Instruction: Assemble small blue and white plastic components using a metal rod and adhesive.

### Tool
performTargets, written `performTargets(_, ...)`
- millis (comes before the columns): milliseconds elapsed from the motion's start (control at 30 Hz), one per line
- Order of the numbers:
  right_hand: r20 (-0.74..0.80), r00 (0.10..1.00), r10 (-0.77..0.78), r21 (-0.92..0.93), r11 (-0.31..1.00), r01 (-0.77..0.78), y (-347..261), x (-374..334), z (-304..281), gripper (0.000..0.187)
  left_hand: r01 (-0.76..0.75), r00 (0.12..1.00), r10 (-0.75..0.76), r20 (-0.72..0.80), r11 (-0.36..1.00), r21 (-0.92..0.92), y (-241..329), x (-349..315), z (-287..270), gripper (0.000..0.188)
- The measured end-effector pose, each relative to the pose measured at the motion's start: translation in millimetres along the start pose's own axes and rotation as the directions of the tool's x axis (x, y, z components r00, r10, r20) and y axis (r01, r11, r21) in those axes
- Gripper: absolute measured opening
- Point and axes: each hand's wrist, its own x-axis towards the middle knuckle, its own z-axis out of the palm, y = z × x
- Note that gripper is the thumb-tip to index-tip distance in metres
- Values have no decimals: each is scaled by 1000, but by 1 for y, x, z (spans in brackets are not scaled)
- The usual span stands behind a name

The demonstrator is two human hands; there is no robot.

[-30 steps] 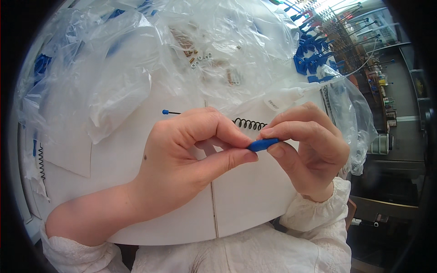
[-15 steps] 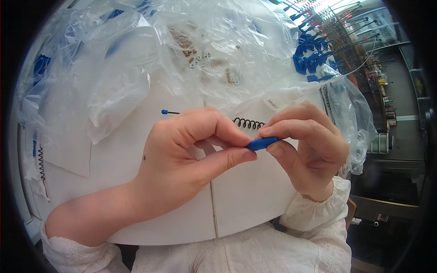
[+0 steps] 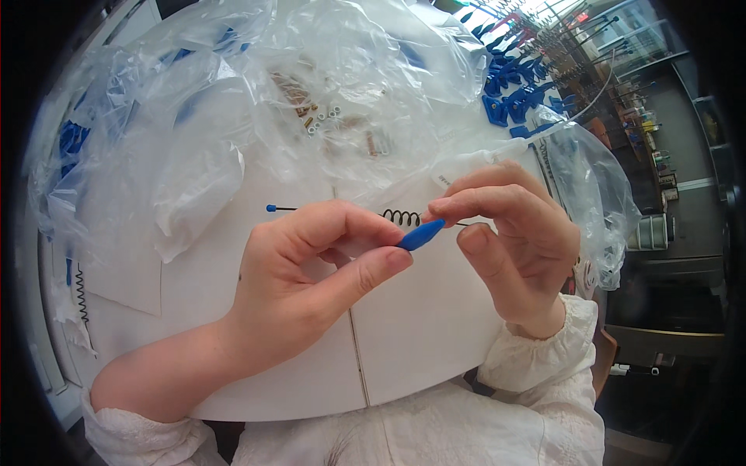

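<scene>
Between thumb and index finger, my left hand (image 3: 311, 272) pinches a small blue plastic piece (image 3: 422, 234), tapered toward its free end. My right hand (image 3: 513, 241) is just beside that end, thumb and index finger apart and holding nothing; whether a fingertip still brushes the piece I cannot tell. Behind both hands, a thin black rod with a blue cap (image 3: 271, 208) and a black coil spring (image 3: 402, 218) lies on the white table (image 3: 420, 334). My hands partly hide the rod.
Crumpled clear plastic bags (image 3: 194, 116) cover the far side, with small brass and silver metal parts (image 3: 312, 124) among them. Several blue clamp-like parts (image 3: 513, 97) are piled at the far right. Another black spring (image 3: 81, 295) lies at the left edge.
My right thumb and fingers have come apart from the blue piece, which stays in my left hand and now tilts upward to the right. The view has shifted slightly.
</scene>
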Motion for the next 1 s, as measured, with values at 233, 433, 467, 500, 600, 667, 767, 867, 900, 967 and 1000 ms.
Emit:
performTargets(233,0,998,-61,-6,998,61,2,3,3,19,-12,1000,11,27,999,31,-3,-1,-4,14)
performTargets(433,-3,1000,-29,-10,1000,29,3,1,3,19,-40,998,39,40,999,23,-4,1,-3,14)
performTargets(467,-2,1000,-29,-6,1000,29,5,1,4,19,-37,999,37,36,999,26,-4,0,-3,14)
performTargets(500,4,1000,-27,6,1000,27,6,1,5,20,-31,999,30,28,999,25,-4,0,-3,14)
performTargets(600,11,1000,-22,-1,1000,22,4,2,4,23,-44,999,44,5,999,7,-7,1,-1,14)
performTargets(667,13,1000,-19,-13,1000,19,3,2,5,24,-61,998,61,-16,998,-8,-8,1,0,14)
performTargets(767,16,1000,-3,-26,1000,3,3,1,6,27,-62,998,62,-30,998,-2,-8,1,1,14)
performTargets(867,14,1000,-25,-58,998,26,2,1,5,26,-60,997,60,-39,998,10,-9,1,2,13)
performTargets(900,21,999,-44,-77,996,45,2,1,4,26,-63,997,63,-43,998,9,-9,1,2,13)
performTargets(967,28,998,-62,-95,993,65,2,2,4,25,-66,997,66,-47,998,7,-8,1,2,12)
performTargets(1000,32,997,-72,-99,992,75,3,2,4,25,-60,997,60,-50,998,2,-8,1,2,12)
